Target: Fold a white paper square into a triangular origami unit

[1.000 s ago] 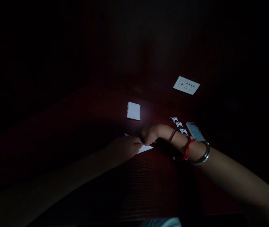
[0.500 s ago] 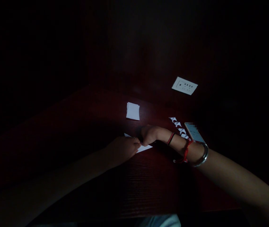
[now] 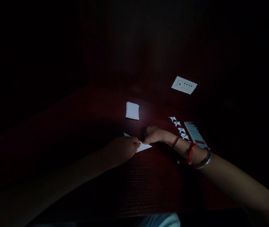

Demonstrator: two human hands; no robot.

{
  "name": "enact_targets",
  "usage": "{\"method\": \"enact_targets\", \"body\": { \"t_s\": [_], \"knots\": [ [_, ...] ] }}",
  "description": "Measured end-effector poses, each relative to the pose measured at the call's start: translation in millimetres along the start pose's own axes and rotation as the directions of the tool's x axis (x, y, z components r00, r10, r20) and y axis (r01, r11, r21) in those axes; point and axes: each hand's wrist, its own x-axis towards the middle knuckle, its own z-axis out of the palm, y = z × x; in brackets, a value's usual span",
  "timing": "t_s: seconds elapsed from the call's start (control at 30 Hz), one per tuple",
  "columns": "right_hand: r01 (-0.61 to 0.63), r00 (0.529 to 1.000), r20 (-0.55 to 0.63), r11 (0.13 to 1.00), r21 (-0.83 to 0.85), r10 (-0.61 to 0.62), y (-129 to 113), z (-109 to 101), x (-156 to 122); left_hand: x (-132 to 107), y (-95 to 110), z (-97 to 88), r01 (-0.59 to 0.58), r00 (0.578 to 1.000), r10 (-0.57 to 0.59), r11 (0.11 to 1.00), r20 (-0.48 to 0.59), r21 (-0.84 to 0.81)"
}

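A white piece of paper, folded to a triangular shape as far as it shows, lies on the dark red table. My left hand is closed over its left and middle part, fingertips pressed together on it. At the paper's upper right edge, my right hand is closed with curled fingers, the thumb side touching the sheet. Shadow and the back of the hand hide most of the right fingertips. Beyond both hands is a small stack of square white paper.
Several small folded white paper pieces form a slanting row at the right. Beside them lies a phone with a lit screen, close to my right forearm. A wall socket is behind. The surroundings are very dark.
My right hand has shifted slightly to the right along the paper's edge, its wrist and bracelets moving with it. My left hand and the paper stay nearly still.
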Motion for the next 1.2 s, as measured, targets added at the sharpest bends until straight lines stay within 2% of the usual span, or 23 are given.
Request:
{"method": "enact_targets", "body": {
  "t_s": [0.17, 0.33, 0.67, 0.9, 1.1, 1.2],
  "knots": [
    [0.035, 0.999, -0.023, 0.991, 0.129, -0.033, 19, 5, -1, -2, -2, 0.2, 0.005, 1.000, -0.005, 1.000, 0.027, -0.010],
    [0.088, 0.993, 0.064, 0.975, 0.203, -0.103, 20, 1, 0, -4, -3, 2.4, 0.011, 0.999, -0.010, 1.000, 0.040, -0.003],
    [0.089, 0.965, 0.238, 0.992, 0.089, -0.108, -2, -10, 9, -4, 3, 3.9, 0.006, 0.999, -0.005, 1.000, 0.046, -0.013],
    [0.124, 0.969, 0.208, 0.991, 0.057, -0.133, -2, -10, 5, -2, 3, 6.5, 0.002, 0.998, -0.003, 1.000, 0.067, 0.005],
    [0.121, 0.986, 0.109, 0.991, 0.061, -0.127, 6, -9, 0, -3, 2, 1.9, 0.041, 0.995, -0.043, 0.999, 0.088, 0.025],
    [0.141, 0.986, 0.082, 0.988, 0.069, -0.146, 9, -8, -5, -3, 1, 4.8, 0.003, 0.998, -0.006, 0.999, 0.069, 0.050]
  ]
}}
